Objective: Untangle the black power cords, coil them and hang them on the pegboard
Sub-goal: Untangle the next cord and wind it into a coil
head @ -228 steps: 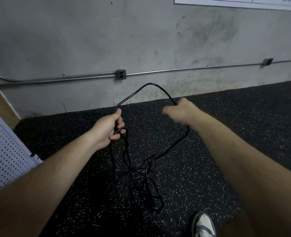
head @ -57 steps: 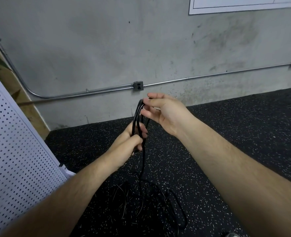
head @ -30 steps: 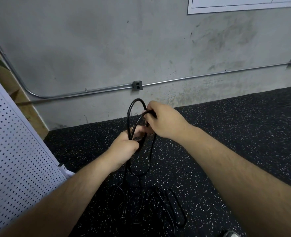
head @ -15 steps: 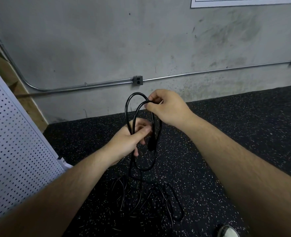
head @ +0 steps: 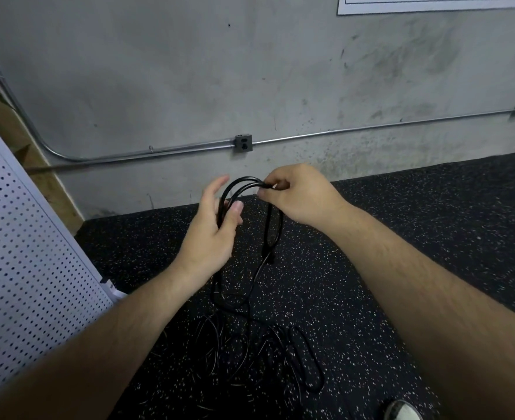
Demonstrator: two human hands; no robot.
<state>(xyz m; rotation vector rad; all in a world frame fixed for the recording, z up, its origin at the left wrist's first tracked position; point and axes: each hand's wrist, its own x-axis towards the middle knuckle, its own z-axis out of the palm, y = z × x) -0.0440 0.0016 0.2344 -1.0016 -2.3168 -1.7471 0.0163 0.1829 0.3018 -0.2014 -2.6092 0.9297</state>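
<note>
A black power cord [head: 275, 234] is gathered into a few hanging loops in front of me. My right hand [head: 298, 197] pinches the top of the loops between thumb and fingers. My left hand [head: 213, 228] is beside the loops' left strands with its fingers straight and its thumb lying against the cord. The cord's free length drops to a tangle of black cords [head: 259, 356] on the floor below. The white pegboard [head: 29, 262] leans at the left edge of the view.
A grey concrete wall [head: 189, 71] stands ahead with a metal conduit [head: 159, 151] and an outlet box [head: 243, 143]. Black speckled rubber floor [head: 416, 225] spreads to the right. A wooden frame [head: 59, 195] sits behind the pegboard. A shoe tip [head: 401, 410] shows at the bottom.
My right hand has brought another loop to the top of the coil and now pinches the bundle. My left hand has loosened from its grip and its fingers have straightened.
</note>
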